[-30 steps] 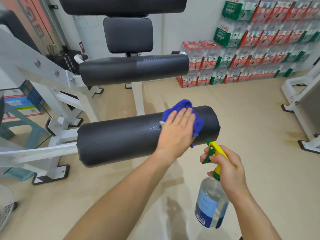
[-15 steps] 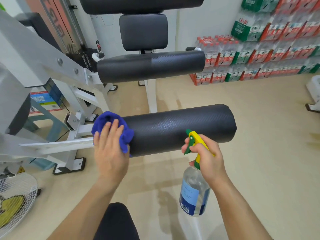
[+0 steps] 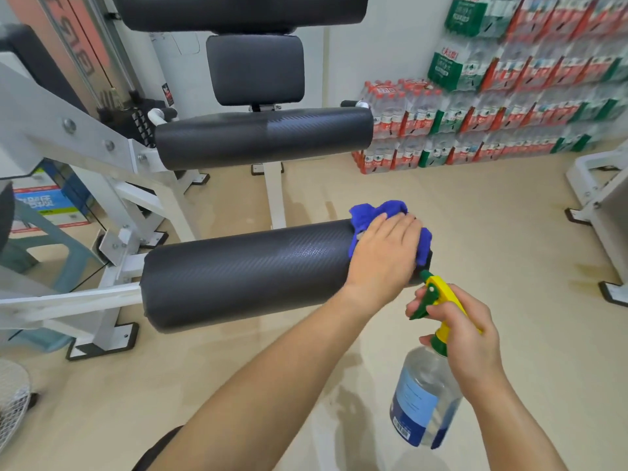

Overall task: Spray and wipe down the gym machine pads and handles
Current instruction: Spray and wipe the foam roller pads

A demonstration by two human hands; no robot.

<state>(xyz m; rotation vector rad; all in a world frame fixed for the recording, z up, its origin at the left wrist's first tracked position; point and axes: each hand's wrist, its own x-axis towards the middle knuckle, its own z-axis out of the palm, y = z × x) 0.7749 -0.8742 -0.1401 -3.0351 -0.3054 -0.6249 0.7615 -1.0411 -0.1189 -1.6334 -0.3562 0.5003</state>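
The left hand [image 3: 384, 256] is laid flat, fingers straight and close together, on a blue microfibre cloth [image 3: 377, 210], which is pressed against the top of the right end of the lower roller pad [image 3: 244, 273]. The cloth is bunched under the palm, and its folds are seen beyond the fingertips and draped over the pad's end. The pad is black, textured and horizontal, and it is carried at its left end by the white machine frame [image 3: 85, 144].

Just below and to the right, the right hand [image 3: 465, 338] is curled round the neck of a clear spray bottle [image 3: 421, 406], with fingers hooked over the green trigger [image 3: 423, 305]. The yellow and green nozzle is pointed up toward the pad's end and nearly touches it. The bottle is held off the floor, tilted, with a blue label on its side.

Behind the lower pad, an upper roller pad [image 3: 265, 137] is mounted parallel to it, with a short handle grip [image 3: 163, 113] at its left end. A square black back pad [image 3: 255, 69] is fixed above that.

Shrink-wrapped packs of bottled water [image 3: 509, 107] are stacked against the far wall on the beige floor [image 3: 475, 215]. A white fan grille [image 3: 12, 399] is seen at the lower left edge
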